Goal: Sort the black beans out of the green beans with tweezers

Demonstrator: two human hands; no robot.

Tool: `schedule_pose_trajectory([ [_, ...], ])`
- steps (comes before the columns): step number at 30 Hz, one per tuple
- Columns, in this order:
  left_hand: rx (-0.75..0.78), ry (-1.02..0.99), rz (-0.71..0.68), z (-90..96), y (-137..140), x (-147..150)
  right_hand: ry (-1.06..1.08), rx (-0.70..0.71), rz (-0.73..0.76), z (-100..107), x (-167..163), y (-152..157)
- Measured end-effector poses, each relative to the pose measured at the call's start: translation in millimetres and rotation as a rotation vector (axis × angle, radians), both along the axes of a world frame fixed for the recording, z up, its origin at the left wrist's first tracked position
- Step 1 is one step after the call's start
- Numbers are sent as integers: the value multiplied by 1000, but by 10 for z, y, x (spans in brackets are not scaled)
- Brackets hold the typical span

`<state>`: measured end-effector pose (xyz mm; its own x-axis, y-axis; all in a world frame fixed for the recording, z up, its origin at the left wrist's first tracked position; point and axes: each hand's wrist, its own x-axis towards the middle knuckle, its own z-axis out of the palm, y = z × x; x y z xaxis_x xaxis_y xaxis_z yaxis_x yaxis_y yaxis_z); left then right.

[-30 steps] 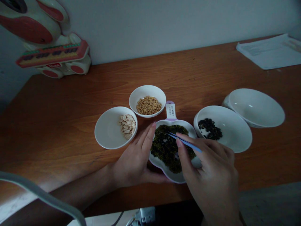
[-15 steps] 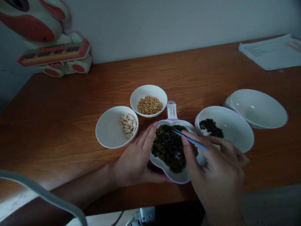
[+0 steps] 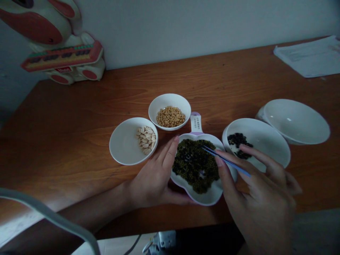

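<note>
A white scalloped bowl (image 3: 183,181) with a purple rim and a labelled handle holds small green beans (image 3: 196,159) mixed with some dark pieces. My left hand (image 3: 156,177) grips the bowl's left side, fingers along the edge and thumb at its near side. Between thumb and fingers of my right hand (image 3: 262,191) is a pair of blue tweezers (image 3: 231,163), their tips over the beans at the upper right. Dark seeds (image 3: 240,143) lie in a white bowl (image 3: 273,145) just right, partly behind my right fingers.
Pale flat seeds (image 3: 146,139) sit in a white bowl (image 3: 120,141) on the left, yellow soybeans (image 3: 170,117) in another bowl (image 3: 156,104) behind. An empty bowl (image 3: 297,120) leans at far right. A toy figure (image 3: 66,60) and papers (image 3: 308,58) stand farther back; a grey cable (image 3: 47,216) crosses lower left.
My right hand and the tweezers have shifted right, toward the dark-seed bowl, the tips staying over the green beans. My left hand keeps its grip. The view has shifted slightly.
</note>
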<state>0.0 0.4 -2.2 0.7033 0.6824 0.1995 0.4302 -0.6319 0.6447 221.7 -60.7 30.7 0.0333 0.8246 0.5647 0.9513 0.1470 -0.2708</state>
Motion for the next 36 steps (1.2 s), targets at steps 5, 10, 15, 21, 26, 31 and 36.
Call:
schedule_pose_trajectory([
  [5, 8, 5, -2, 6, 2, -14, 14, -11, 30, 27, 63, -48],
  [10, 11, -8, -7, -5, 5, -2, 13, -2, 67, 56, 144, -134],
  [15, 6, -15, -4, -3, 1, -3, 2, -43, 110, 39, 169, -152],
  [21, -12, -12, -10, 16, 8, -5, 34, -44, 147, 11, 146, -152],
  [26, 1, -10, -10, 9, 10, -7, 25, -53, 166, 2, 139, -152],
  [31, -3, 3, -3, 12, -2, -16, 31, -56, 173, 1, 112, -128],
  [36, -2, 1, -7, 12, -6, -16, 23, -42, 186, -9, 93, -96],
])
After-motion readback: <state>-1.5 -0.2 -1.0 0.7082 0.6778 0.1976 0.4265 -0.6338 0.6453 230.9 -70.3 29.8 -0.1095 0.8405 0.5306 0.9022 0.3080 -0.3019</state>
